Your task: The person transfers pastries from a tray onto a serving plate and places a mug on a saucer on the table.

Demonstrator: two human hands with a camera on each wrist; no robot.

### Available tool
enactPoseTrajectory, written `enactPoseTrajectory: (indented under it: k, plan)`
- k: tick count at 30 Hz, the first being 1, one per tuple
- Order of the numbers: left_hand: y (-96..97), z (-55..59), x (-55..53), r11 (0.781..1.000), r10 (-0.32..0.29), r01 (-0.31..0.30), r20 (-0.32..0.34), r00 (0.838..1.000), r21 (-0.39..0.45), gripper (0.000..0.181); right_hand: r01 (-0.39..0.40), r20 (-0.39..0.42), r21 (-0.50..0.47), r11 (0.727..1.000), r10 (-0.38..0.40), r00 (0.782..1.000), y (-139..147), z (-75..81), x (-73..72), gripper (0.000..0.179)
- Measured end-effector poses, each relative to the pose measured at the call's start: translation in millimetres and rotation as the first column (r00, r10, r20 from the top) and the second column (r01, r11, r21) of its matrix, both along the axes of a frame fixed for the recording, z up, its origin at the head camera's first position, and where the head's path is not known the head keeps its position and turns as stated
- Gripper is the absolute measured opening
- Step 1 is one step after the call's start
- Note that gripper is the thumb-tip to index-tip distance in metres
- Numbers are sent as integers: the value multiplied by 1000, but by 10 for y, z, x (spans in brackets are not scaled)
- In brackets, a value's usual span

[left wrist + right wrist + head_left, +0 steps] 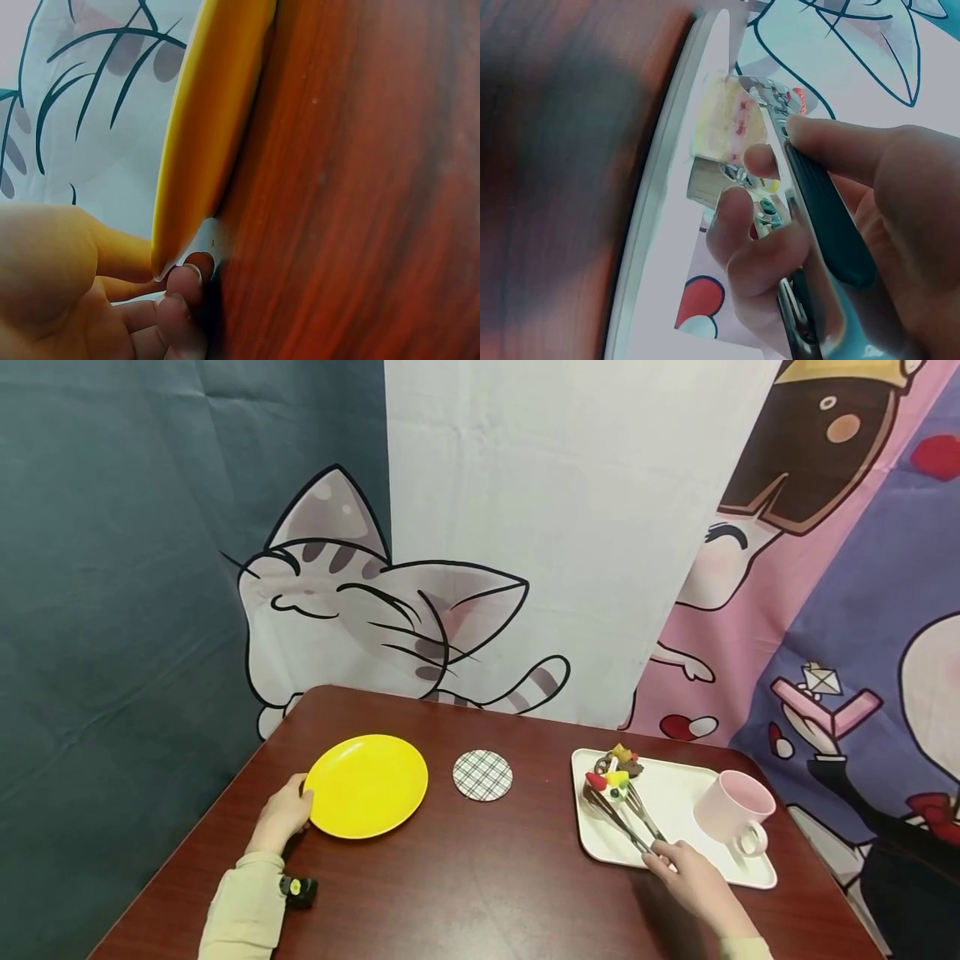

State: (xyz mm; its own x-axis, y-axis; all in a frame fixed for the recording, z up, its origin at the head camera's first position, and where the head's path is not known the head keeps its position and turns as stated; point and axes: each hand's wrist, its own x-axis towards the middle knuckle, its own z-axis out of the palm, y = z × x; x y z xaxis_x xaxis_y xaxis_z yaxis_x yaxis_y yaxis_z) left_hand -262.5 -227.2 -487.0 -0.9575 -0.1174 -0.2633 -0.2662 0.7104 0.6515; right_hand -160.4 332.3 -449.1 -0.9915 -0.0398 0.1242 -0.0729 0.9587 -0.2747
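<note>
On the left, my left hand (283, 810) pinches the near-left rim of a yellow plate (367, 785). In the left wrist view the thumb lies on top of the rim, with fingertips (184, 285) beneath it. My right hand (690, 877) grips metal tongs (621, 822) with dark handle grips (832, 217). The tongs' tips are spread either side of a fruit-topped cake slice (617, 779) on the white tray (682, 785). Its pale side with a pinkish-red filling (739, 124) shows in the right wrist view. A brown, chocolate-looking cake (633, 768) stands just behind it.
A pink mug (731, 810) stands at the tray's right end. Between plate and tray lies a round checked coaster (483, 775) on the brown table (465, 877). Printed cartoon curtains (525, 485) hang behind the far table edge.
</note>
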Motion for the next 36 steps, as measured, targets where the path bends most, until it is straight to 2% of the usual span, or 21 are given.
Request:
enactPoseTrajectory:
  k: [5,14,26,36]
  plan:
    - [-10,-11,-5,1000,-3,3,-9,1000,2,47,25,46,-1,1000,-25,999,-34,12,-74,16]
    - [-4,-18,-3,1000,9,-8,-7,1000,14,48,60,102,1,998,-60,993,-88,17,-149,18]
    - [5,-41,-16,1000,17,-17,0,1000,5,47,59,81,-9,998,-58,995,-119,-39,-287,18]
    - [-6,-60,-25,999,19,-19,0,1000,27,48,28,59,16,999,-29,998,-105,16,-321,17]
